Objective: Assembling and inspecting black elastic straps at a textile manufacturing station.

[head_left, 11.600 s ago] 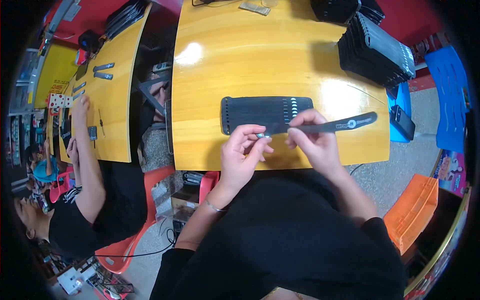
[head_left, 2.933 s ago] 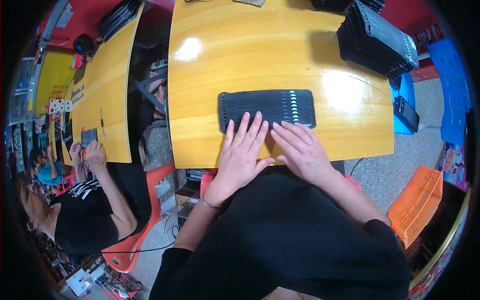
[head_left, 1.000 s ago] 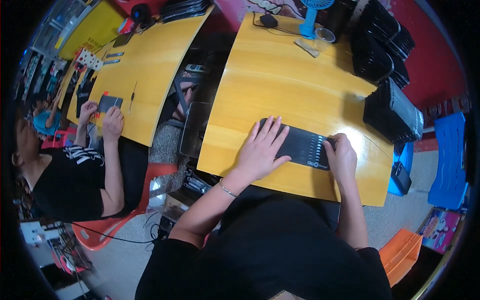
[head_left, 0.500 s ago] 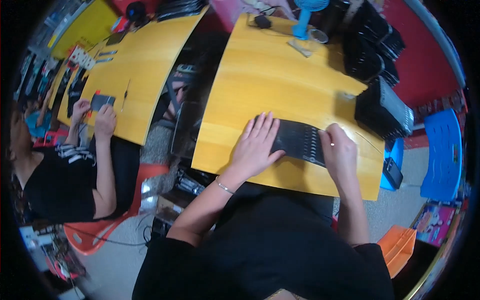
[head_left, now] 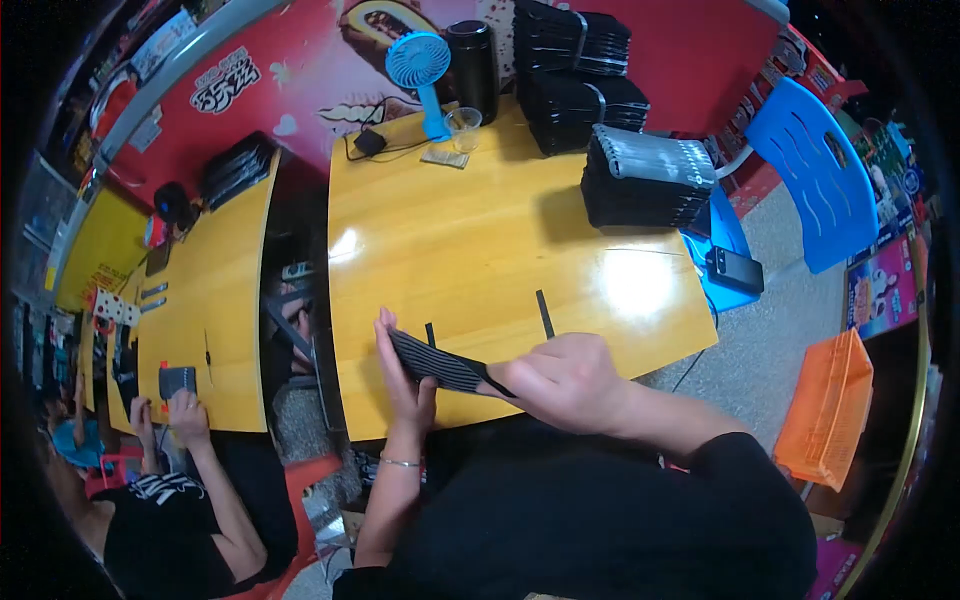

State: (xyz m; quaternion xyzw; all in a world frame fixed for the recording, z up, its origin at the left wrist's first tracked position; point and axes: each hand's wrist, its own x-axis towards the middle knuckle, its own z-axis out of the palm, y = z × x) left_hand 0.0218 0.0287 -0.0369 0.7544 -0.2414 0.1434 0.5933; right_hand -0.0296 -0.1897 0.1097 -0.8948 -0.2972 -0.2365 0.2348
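Note:
A flat black piece with ribbed rows across its face (head_left: 440,362) is held up on edge, tilted, above the table's near side. My left hand (head_left: 405,385) supports its left end, fingers behind it and thumb at the lower edge. My right hand (head_left: 570,385) is closed in a pinch on its right end; the fingertips are partly hidden. Just beyond the piece, a short black strip (head_left: 430,333) and a second black strip (head_left: 545,313) show against the yellow tabletop (head_left: 450,240).
A stack of black pieces (head_left: 645,200) stands at the table's right, with banded black bundles (head_left: 580,105) behind. A blue fan (head_left: 418,65), clear cup (head_left: 463,125) and dark bottle (head_left: 472,70) are at the back. Another person's hand (head_left: 188,415) works at the left table.
The black piece has gone from lying flat under my left palm to being lifted and tilted between both hands. Two black strips now show beyond it. The view has swung right.

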